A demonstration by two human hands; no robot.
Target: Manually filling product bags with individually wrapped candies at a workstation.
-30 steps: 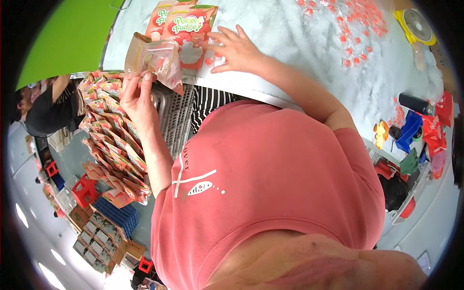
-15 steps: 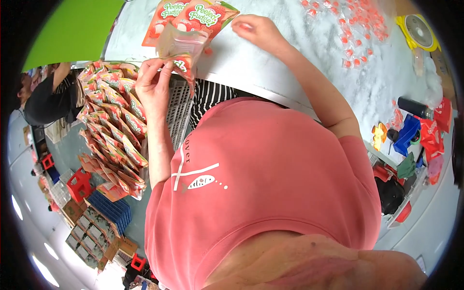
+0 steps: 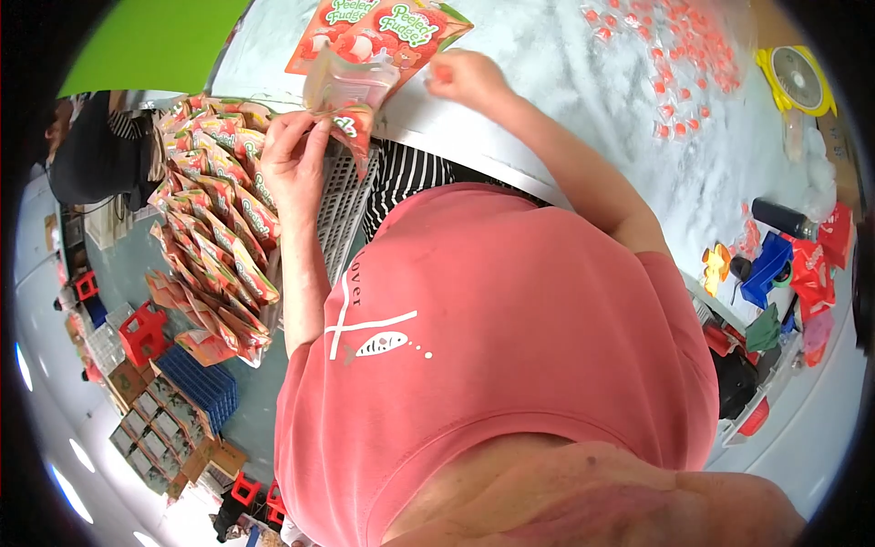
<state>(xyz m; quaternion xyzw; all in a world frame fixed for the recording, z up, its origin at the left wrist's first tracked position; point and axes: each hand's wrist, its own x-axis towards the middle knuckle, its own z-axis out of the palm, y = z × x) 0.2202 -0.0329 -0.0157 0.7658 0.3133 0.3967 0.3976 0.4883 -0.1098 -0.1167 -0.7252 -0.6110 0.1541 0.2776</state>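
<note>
My left hand (image 3: 296,164) pinches the edge of a red candy pouch (image 3: 352,123) at the table's near edge. The top of this pouch gapes, and its pale lining shows. To its right hovers my right hand (image 3: 469,80), fingers curled together; a reddish spot shows at the fingertips, but I cannot make out what they hold. Just beyond, flat printed pouches (image 3: 410,32) of the same kind overlap on the table. Small wrapped red candies (image 3: 679,82) lie scattered farther to the right.
Left of my forearm, many filled pouches (image 3: 214,219) stand packed in rows beside a grey plastic crate (image 3: 342,205). The white table (image 3: 547,55) carries a yellow fan (image 3: 795,77), a black bottle (image 3: 784,219) and a blue holder (image 3: 767,270) on its right side.
My right hand has come left and nearer the held pouch, its fingers now more curled. My left hand still grips the pouch. The whole view has shifted slightly.
</note>
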